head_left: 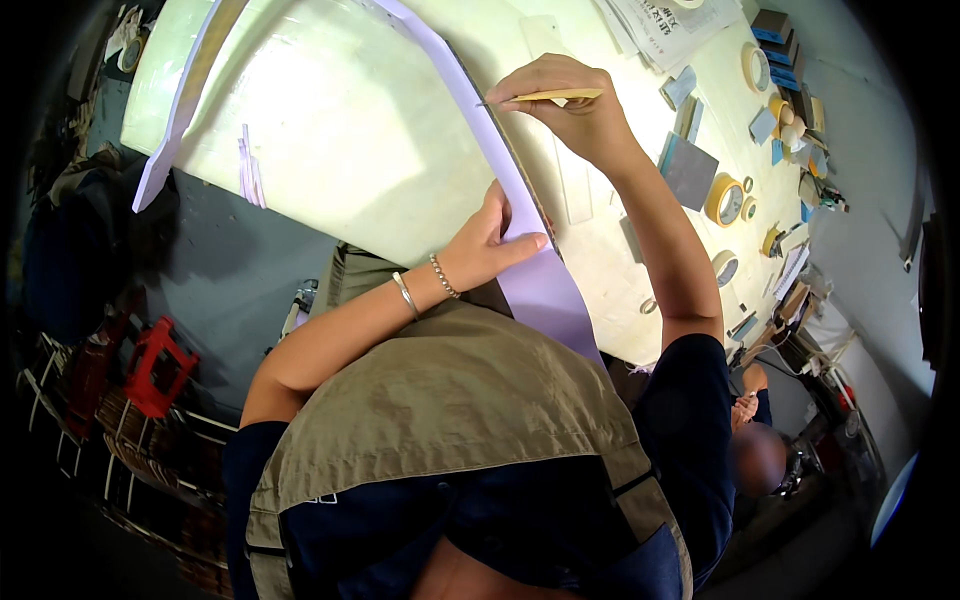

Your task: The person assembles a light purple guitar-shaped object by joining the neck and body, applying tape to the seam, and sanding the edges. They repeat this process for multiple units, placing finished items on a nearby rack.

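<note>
A long, bent lavender piece (545,285) with a dark strip along its right edge runs from my body over the table to the far edge of view. My left hand (490,240) is closed around its near part, the thumb lying on the lavender face and the fingers mostly hidden behind it. Farther up, my right hand (565,105) pinches a slim tool with a yellow handle (560,95). Its thin dark tip meets the piece's right edge; the exact kind of tool cannot be made out.
The pale table (330,140) carries lavender offcuts (248,172) at left. Tape rolls (724,200), a grey block (688,172) and printed paper (680,30) lie at right. A red stool (160,368) stands on the floor at left; another person (757,458) is at lower right.
</note>
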### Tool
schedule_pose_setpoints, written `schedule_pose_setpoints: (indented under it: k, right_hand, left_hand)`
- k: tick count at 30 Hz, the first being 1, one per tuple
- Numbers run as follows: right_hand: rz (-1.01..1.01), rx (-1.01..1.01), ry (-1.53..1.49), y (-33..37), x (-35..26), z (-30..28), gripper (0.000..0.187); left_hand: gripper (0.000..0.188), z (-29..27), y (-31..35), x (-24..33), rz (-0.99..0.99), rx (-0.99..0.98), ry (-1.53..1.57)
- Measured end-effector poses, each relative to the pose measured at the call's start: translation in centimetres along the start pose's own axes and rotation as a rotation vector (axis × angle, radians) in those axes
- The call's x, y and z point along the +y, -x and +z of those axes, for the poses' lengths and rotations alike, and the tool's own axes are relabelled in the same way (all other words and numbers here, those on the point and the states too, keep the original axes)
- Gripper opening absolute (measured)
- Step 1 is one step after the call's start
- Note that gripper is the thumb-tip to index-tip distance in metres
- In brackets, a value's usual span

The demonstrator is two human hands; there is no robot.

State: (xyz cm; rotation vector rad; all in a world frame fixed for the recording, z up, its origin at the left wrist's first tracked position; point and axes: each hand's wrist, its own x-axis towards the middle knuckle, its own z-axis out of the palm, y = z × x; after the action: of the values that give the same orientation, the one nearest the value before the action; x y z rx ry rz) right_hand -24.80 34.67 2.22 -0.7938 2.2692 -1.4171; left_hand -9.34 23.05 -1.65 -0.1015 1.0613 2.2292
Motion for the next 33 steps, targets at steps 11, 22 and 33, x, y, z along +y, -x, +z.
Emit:
schedule_pose_setpoints:
  k: [11,22,33]
  right_hand:
    - [-0.037,-0.026,0.071,1.3,-0.9,-0.7,0.013]
    - [-0.049,-0.098,0.131,6.3,-1.7,-1.6,0.014]
    - [0.230,-0.025,-0.114,9.8,-2.4,-2.5,0.009]
  left_hand:
    - [0.091,-0.2,0.0,-0.1,-0.026,0.001,0.027]
    - [0.082,-0.1,0.0,0.1,-0.049,0.018,0.027]
    - [0.085,-0.5,0.0,-0.4,-0.020,0.033,-0.066]
